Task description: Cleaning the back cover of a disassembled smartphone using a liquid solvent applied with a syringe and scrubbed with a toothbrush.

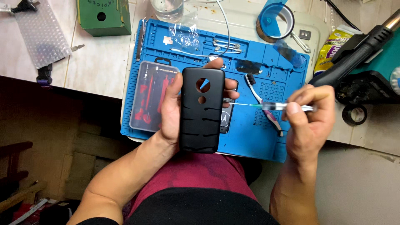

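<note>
My left hand grips a black phone case, held upright with its back toward me and two round cut-outs near the top. My fingertips curl round its right edge. My right hand pinches a small clear syringe with a thin green needle pointing left at the case's right edge. Both hands hover above a blue repair mat. A phone lying on the mat is mostly hidden behind the case.
On the mat lie a clear box of red-handled screwdrivers, a toothbrush, tweezers and a small plastic bag. A blue tape roll, a green box, a glass and a black hot-air gun surround it.
</note>
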